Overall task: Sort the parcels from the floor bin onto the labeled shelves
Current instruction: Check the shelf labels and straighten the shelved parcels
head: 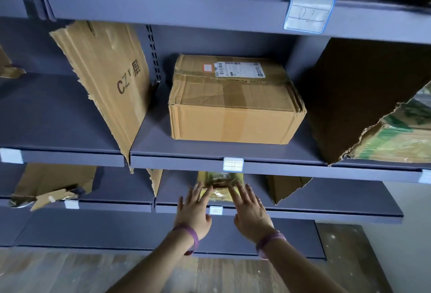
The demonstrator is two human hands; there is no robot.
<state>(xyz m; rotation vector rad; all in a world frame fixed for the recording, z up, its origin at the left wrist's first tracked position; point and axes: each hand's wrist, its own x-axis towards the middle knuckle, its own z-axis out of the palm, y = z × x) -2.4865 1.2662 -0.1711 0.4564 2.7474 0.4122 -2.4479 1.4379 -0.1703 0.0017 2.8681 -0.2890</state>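
You face a tall blue-grey metal shelf rack (210, 13) that fills most of your view. A post (154, 52) with small slots runs up its back. Torn cardboard sheets (109, 78) stand up like little walls between the spaces. Small white label tags (233, 164) sit on the front edges. Below you is a pale wooden floor (70, 274). On the right, past the rack, is a plain light wall (415, 211). The light is soft and even.
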